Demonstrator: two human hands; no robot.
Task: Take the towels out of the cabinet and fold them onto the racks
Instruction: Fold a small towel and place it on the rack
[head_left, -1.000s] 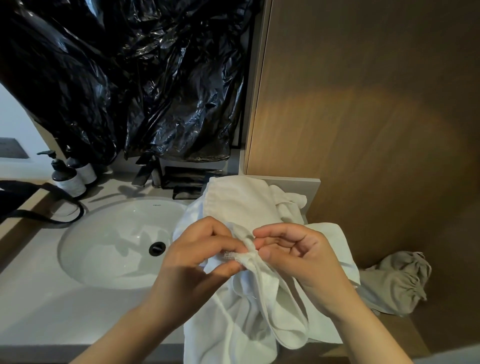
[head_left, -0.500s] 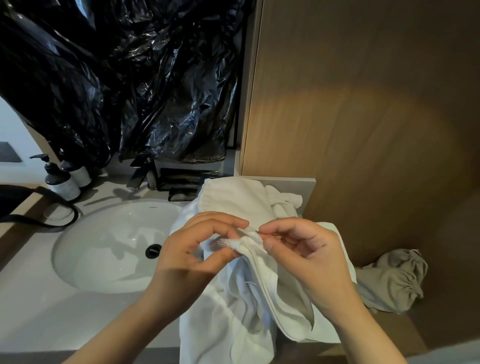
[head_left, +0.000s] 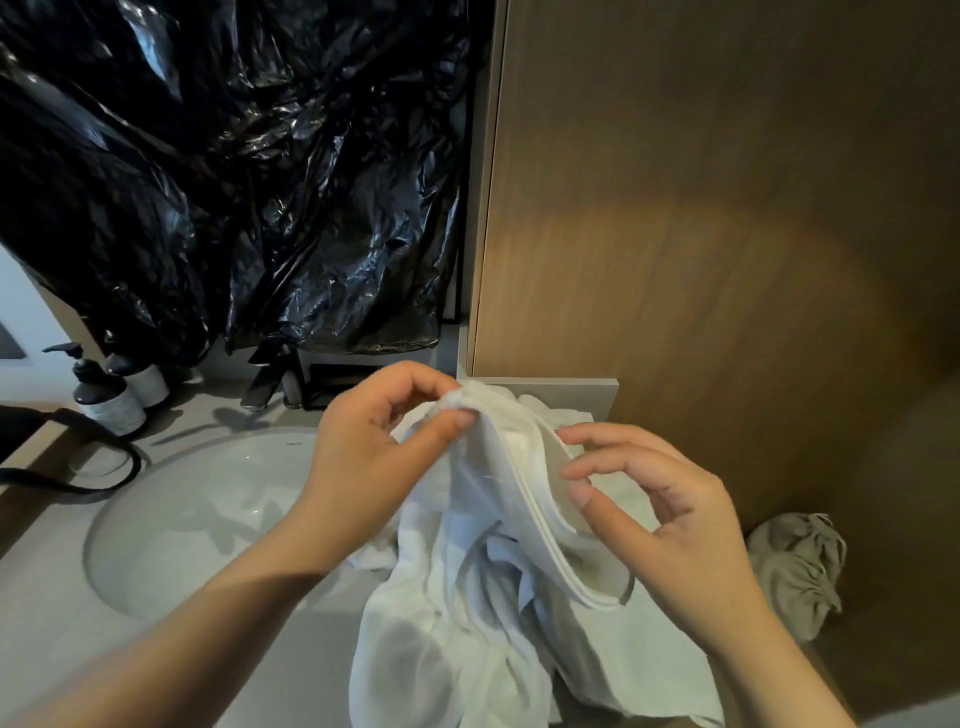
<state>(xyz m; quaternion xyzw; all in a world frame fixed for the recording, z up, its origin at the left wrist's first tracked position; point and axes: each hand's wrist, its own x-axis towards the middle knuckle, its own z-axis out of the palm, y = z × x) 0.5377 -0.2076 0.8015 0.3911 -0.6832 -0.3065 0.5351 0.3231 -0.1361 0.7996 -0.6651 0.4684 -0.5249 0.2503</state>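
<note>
A crumpled white towel (head_left: 498, 623) hangs over the counter edge to the right of the sink. My left hand (head_left: 374, 457) pinches one corner of it between thumb and forefinger and holds that corner up. My right hand (head_left: 670, 525) is a little to the right and lower, with its curled fingertips and thumb around the towel's folded hem. No rack is in view.
A white sink basin (head_left: 197, 519) lies at the left, with a dark faucet (head_left: 270, 379) and two pump bottles (head_left: 109, 395) behind it. Black plastic sheeting (head_left: 234, 171) hangs above. A wooden cabinet panel (head_left: 727, 234) fills the right, with a beige drawstring bag (head_left: 795, 571) below it.
My hands have moved apart. The left has lifted the towel corner higher, and the right has slid down and to the right along the hem.
</note>
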